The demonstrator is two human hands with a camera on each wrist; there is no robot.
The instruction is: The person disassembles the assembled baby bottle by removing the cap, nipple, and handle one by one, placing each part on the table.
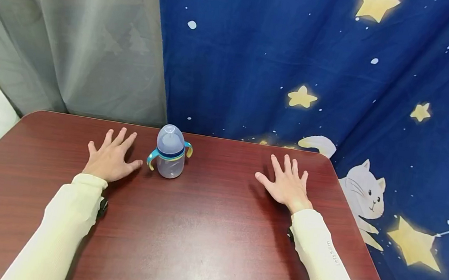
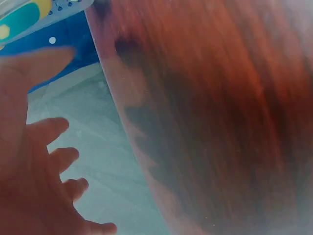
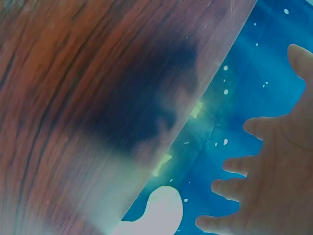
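A baby bottle with a clear body, a translucent dome cap and two blue-and-yellow handles stands upright near the table's back edge. Just left of it is my left hand, palm down with fingers spread, its thumb close to one handle but apart from it. In the left wrist view a corner of the bottle shows beyond the thumb. My right hand is well to the right of the bottle, also palm down with fingers spread. Both hands are raised over the table, casting shadows, and hold nothing.
The reddish-brown wooden table has rounded back corners. Right behind it hang a grey curtain and a blue curtain with stars and a cat. A dark band sits at each wrist, partly under the cream sleeves.
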